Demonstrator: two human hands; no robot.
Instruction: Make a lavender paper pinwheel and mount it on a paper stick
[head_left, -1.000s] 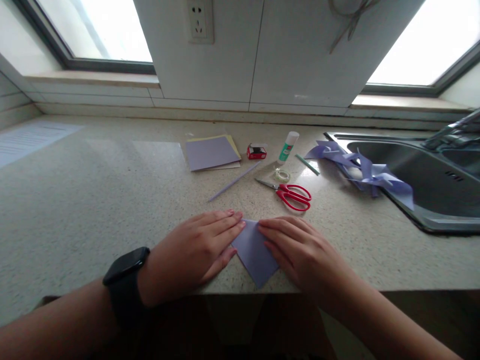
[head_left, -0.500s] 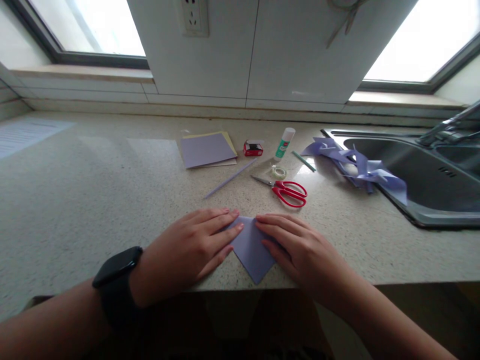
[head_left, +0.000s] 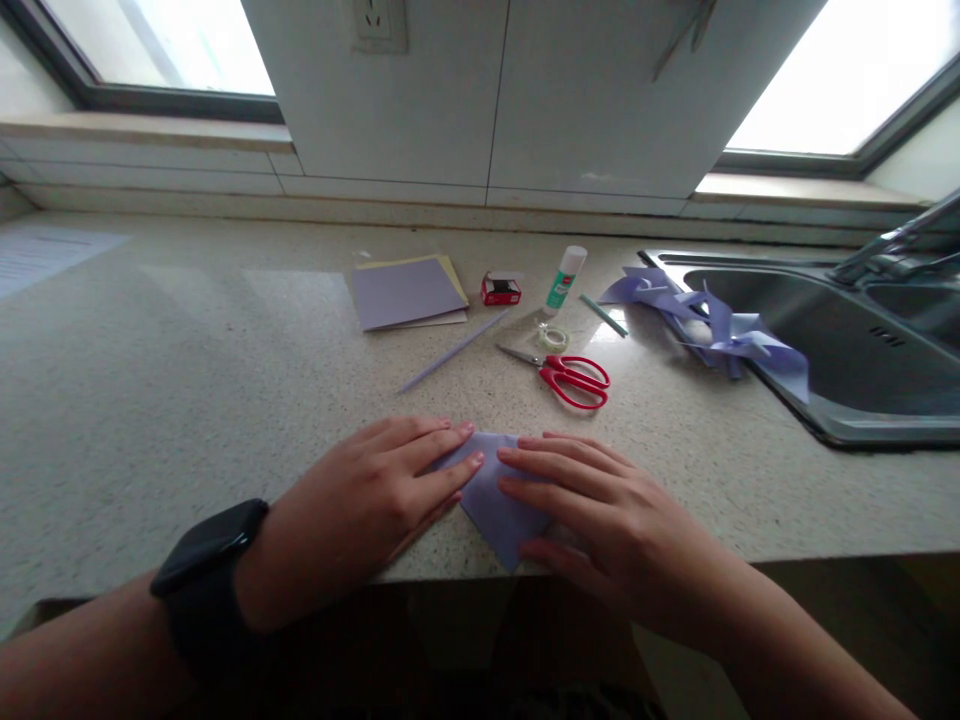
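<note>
A folded sheet of purple paper (head_left: pixel 495 490) lies near the counter's front edge, one corner pointing toward me. My left hand (head_left: pixel 397 485) rests flat over its left side, fingertips pressing on the paper. From the right, my right hand (head_left: pixel 592 500) lies across the other side with its fingers stretched out and the thumb low by the front corner. Both hands are open and hide the sheet's side corners. Just beyond are red-handled scissors (head_left: pixel 574 380) and a thin purple paper stick (head_left: pixel 454 350).
Farther back are a stack of coloured paper (head_left: pixel 409 292), a small red box (head_left: pixel 500 290), a glue stick (head_left: pixel 565 280), a tape roll (head_left: pixel 553 338) and a green stick (head_left: pixel 604 315). Purple paper pinwheels (head_left: pixel 720 325) overlap the rim of the sink (head_left: pixel 825 430). A printed sheet (head_left: pixel 52 255) lies far left.
My right hand has shifted a little across the paper, its fingers now further left over the sheet. My left hand stays about where it was. The view has tilted slightly.
</note>
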